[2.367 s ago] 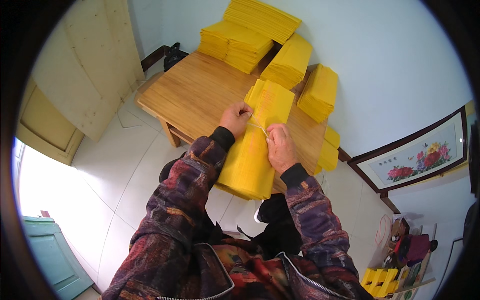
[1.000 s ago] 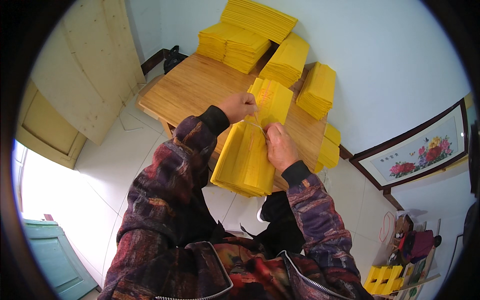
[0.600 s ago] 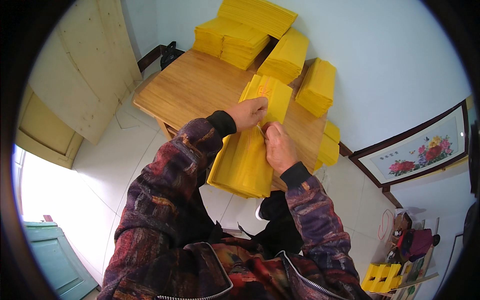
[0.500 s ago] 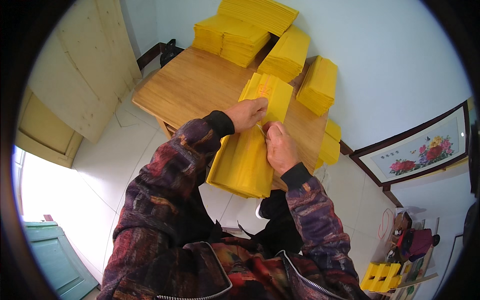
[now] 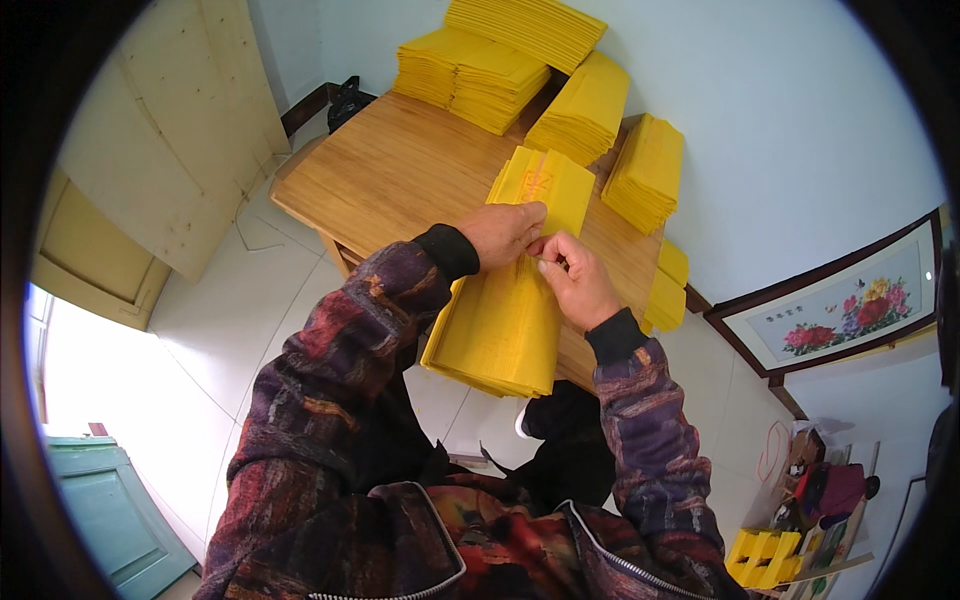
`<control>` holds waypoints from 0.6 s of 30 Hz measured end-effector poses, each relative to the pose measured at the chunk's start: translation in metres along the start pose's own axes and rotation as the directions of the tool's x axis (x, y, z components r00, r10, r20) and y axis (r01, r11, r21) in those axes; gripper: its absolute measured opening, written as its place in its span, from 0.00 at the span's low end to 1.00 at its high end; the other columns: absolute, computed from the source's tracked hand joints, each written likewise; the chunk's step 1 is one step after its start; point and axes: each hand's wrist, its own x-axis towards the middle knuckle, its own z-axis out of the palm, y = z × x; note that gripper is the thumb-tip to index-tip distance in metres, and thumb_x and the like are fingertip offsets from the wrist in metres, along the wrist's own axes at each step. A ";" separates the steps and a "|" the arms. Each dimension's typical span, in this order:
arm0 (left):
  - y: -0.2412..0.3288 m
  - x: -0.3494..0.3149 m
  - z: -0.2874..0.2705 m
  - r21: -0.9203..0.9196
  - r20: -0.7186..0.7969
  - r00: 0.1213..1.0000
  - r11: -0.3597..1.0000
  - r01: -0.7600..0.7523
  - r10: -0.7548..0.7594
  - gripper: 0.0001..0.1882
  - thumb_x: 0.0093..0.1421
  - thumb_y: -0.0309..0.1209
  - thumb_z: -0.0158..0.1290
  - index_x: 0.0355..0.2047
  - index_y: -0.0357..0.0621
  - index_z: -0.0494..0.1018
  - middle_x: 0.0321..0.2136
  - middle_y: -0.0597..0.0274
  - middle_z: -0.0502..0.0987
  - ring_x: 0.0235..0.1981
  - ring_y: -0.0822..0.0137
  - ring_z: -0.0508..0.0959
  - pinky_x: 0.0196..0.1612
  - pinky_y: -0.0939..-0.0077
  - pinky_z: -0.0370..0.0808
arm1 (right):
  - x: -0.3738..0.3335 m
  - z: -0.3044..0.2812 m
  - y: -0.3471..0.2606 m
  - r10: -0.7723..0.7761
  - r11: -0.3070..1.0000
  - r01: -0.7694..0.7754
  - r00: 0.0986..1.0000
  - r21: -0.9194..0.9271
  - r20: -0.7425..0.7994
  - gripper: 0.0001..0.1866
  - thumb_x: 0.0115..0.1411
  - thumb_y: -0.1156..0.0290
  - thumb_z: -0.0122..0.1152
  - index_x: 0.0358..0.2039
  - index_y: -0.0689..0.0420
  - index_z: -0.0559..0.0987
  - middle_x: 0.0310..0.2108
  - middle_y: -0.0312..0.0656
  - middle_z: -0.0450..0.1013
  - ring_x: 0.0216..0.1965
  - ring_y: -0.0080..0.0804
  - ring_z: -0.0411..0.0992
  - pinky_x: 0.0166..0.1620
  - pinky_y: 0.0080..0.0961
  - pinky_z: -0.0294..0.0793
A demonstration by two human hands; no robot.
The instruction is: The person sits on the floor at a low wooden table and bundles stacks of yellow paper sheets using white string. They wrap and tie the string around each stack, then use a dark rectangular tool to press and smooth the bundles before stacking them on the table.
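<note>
Leftmost, I record the wooden table. My left hand lies across the middle of the yellow bundle, its grip curled closed. The bundle sits beneath both hands, near end extending past the table's edge. My right hand is pinched closed, just beside the left; I cannot tell what either grip pinches. Farther right: a yellow stack.
</note>
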 end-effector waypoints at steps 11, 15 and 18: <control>-0.030 0.003 0.013 -0.534 -0.108 0.989 0.845 0.027 -0.100 0.04 0.60 0.25 0.43 0.27 0.41 0.62 0.20 0.58 0.69 0.22 0.64 0.71 0.27 0.73 0.69 | 0.019 -0.001 -0.002 0.174 0.983 -0.178 0.980 0.034 0.101 0.07 0.60 0.75 0.49 0.28 0.56 0.61 0.23 0.36 0.64 0.20 0.25 0.65 0.25 0.23 0.66; -0.030 0.002 0.011 -0.616 -0.081 0.982 0.783 0.085 -0.171 0.04 0.62 0.25 0.41 0.28 0.42 0.62 0.20 0.64 0.68 0.24 0.73 0.69 0.29 0.80 0.68 | 0.023 0.005 0.001 0.129 0.989 -0.126 0.991 -0.080 0.035 0.07 0.57 0.72 0.52 0.29 0.58 0.64 0.25 0.52 0.68 0.27 0.55 0.67 0.29 0.40 0.66; -0.025 0.001 0.011 -0.446 -0.126 0.986 0.894 0.039 -0.106 0.04 0.62 0.25 0.41 0.28 0.42 0.62 0.20 0.65 0.67 0.23 0.73 0.68 0.28 0.80 0.67 | 0.023 0.008 0.001 0.115 0.984 -0.116 0.993 -0.136 -0.014 0.07 0.58 0.72 0.51 0.29 0.58 0.64 0.25 0.52 0.70 0.29 0.54 0.70 0.30 0.42 0.67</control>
